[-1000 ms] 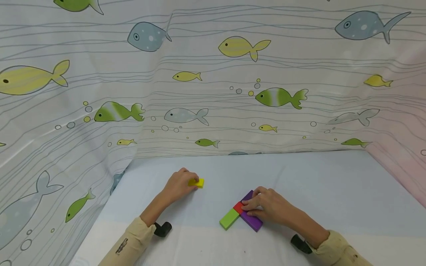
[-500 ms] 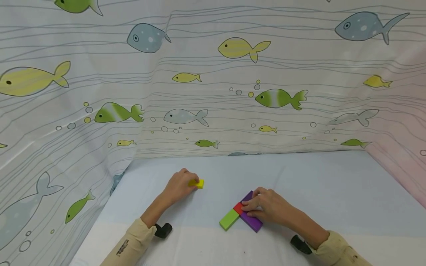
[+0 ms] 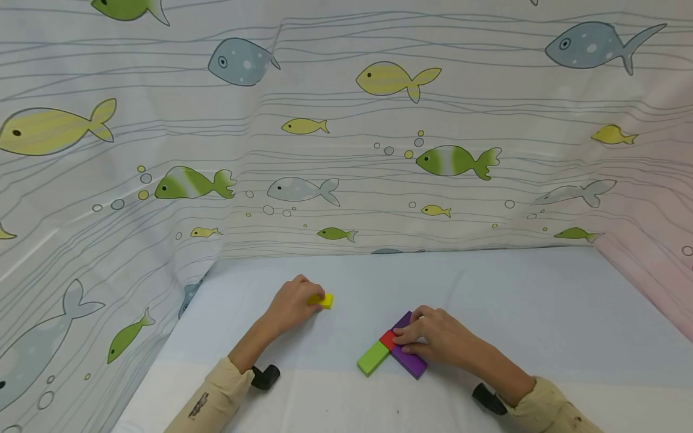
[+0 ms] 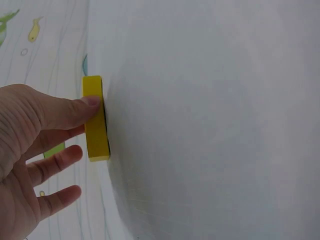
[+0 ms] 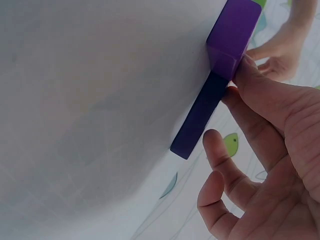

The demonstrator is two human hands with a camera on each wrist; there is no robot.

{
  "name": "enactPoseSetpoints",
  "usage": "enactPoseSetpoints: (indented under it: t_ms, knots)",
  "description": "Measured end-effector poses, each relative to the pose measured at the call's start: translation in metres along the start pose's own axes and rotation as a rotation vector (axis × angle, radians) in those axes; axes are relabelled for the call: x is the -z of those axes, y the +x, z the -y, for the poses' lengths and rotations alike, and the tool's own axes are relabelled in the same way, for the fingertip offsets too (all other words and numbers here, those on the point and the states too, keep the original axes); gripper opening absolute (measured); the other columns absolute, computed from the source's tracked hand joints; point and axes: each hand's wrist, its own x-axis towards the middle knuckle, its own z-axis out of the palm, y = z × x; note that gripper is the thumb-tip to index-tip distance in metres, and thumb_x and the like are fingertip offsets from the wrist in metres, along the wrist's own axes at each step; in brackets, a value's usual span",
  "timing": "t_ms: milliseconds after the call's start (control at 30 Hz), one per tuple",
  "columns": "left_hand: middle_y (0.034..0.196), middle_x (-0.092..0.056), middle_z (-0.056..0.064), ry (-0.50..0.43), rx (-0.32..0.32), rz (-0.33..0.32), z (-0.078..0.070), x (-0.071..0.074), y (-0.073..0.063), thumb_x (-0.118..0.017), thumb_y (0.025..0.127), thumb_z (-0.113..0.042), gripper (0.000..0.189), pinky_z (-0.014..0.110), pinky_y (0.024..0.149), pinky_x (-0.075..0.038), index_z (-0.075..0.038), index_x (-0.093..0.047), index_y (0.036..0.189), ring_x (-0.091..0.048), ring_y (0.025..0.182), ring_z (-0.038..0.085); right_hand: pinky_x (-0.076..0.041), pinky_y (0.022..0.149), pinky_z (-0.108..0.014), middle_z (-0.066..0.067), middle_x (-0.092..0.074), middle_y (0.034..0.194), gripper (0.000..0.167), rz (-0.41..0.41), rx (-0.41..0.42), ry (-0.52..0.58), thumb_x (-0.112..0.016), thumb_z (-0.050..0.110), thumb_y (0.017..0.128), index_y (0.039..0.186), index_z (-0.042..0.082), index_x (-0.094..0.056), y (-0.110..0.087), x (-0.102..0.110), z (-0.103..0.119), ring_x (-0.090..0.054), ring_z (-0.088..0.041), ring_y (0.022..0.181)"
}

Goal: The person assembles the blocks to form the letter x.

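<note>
In the left wrist view, a small yellow block [image 4: 96,122] is between the thumb and a finger of my left hand [image 4: 35,137]; the other fingers spread out below. In the head view, my left hand [image 3: 294,304] is left of the other blocks, and part of the yellow block [image 3: 327,301] shows. My right hand [image 3: 443,335] has its thumb and index finger at the corner where a red block [image 3: 387,340] meets two purple blocks [image 3: 409,362]. A lime green block [image 3: 373,359] adjoins the red one. The right wrist view hides the red block; whether my fingers pinch it I cannot tell.
The blocks lie on a white-covered table [image 3: 514,300]. A fish-patterned curtain [image 3: 352,150] hangs behind it and along the left side. Black wrist cameras show below both wrists, the left camera [image 3: 266,377] and the right camera [image 3: 489,399].
Both hands and the blocks hold nearly the same places throughout. The head view has shifted very slightly.
</note>
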Motion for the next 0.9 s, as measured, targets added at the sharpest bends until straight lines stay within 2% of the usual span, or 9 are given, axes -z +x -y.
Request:
enactPoseSetpoints:
  t_ms: [400, 667, 900]
  knots:
    - [0.093, -0.073, -0.002, -0.013, -0.014, -0.006, -0.0023, 0.0009, -0.0016, -0.086, 0.074, -0.011, 0.020, 0.038, 0.083, -0.049, -0.013, -0.076, 0.092, -0.058, 0.092, 0.019, -0.045, 0.066, -0.025, 0.011, -0.073, 0.102, 0.027, 0.006, 0.000, -0.005, -0.079, 0.024, 0.084, 0.111, 0.025, -0.077, -0.0009, 0.0003, 0.0004, -0.053, -0.016, 0.093]
    - [0.092, -0.073, -0.003, 0.008, -0.055, -0.026, -0.0025, 0.0010, -0.0013, -0.087, 0.074, -0.012, 0.020, 0.035, 0.082, -0.050, -0.013, -0.077, 0.092, -0.058, 0.091, 0.017, -0.044, 0.067, -0.025, 0.011, -0.073, 0.104, 0.026, 0.005, -0.002, -0.028, -0.079, 0.025, 0.085, 0.111, 0.025, -0.077, -0.0006, -0.0004, -0.0002, -0.053, -0.015, 0.094]
    - [0.092, -0.073, -0.004, 0.005, -0.106, -0.053, -0.0061, 0.0018, -0.0031, -0.087, 0.074, -0.011, 0.020, 0.035, 0.080, -0.050, -0.014, -0.077, 0.091, -0.058, 0.090, 0.017, -0.044, 0.067, -0.026, 0.008, -0.072, 0.105, 0.027, 0.014, -0.021, 0.001, -0.079, 0.025, 0.085, 0.111, 0.025, -0.077, -0.0015, 0.0004, 0.0008, -0.053, -0.015, 0.093]
